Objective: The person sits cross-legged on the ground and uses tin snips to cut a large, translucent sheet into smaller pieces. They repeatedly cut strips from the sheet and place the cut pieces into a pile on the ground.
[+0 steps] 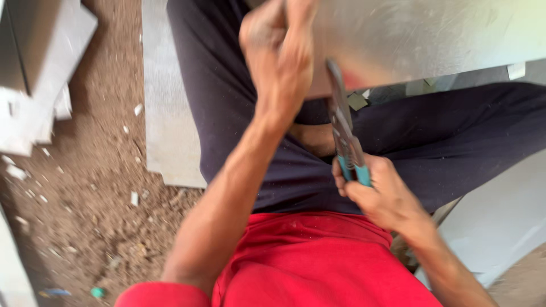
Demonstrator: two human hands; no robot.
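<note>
A shiny metal sheet point(432, 40) lies across my lap at the top right. My left hand point(278, 57) grips its near left edge with the fingers closed around it. My right hand point(378, 196) is closed on the teal handles of metal snips point(344, 131). Their grey blades point up and reach the sheet's lower edge, just right of my left hand. The picture is motion-blurred.
I sit on dirt ground point(96, 199) strewn with small white scraps. Flat grey metal pieces lie nearby: one strip point(168, 113) beside my left leg, a stack point(34, 68) at the far left, another panel point(500, 222) at the lower right.
</note>
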